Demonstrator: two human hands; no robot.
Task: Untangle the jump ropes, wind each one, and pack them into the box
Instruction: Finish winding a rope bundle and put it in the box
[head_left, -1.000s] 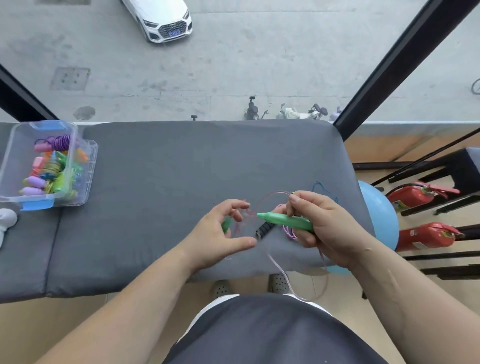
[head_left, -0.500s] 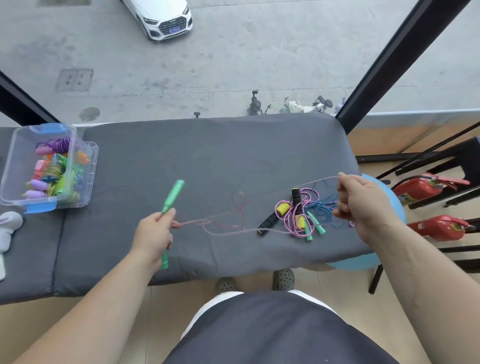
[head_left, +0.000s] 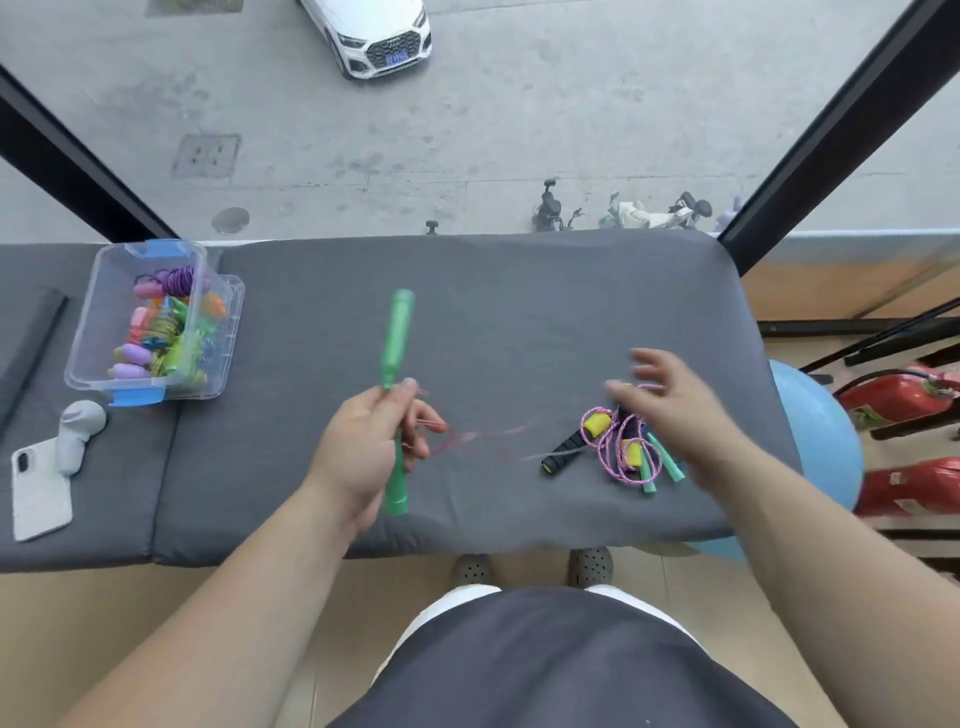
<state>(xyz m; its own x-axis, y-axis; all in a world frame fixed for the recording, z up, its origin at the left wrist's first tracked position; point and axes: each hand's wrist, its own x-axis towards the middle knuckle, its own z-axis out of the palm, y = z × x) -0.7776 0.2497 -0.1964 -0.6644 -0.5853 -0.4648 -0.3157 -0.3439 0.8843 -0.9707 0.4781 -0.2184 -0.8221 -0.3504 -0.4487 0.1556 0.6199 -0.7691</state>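
My left hand (head_left: 363, 452) grips two green jump rope handles (head_left: 397, 338) held end to end, one pointing up and one down. A thin pink cord (head_left: 467, 439) trails from them across the grey pad toward the right. A tangled pile of ropes (head_left: 618, 447) with yellow, black and teal handles lies to the right. My right hand (head_left: 680, 410) hovers over that pile, blurred, fingers spread, holding nothing. A clear plastic box (head_left: 150, 384) with several wound colourful ropes sits at the far left.
The grey padded table (head_left: 519, 322) ends at a front edge near my body. A white phone (head_left: 39, 488) and a grey object (head_left: 78, 426) lie at the left. A blue ball (head_left: 815, 441) and red fire extinguishers (head_left: 909, 400) stand to the right.
My left hand moved rightward toward the centre with the green handles. My right hand let go of the stretched cord and came back over the tangled pile with fingers spread.
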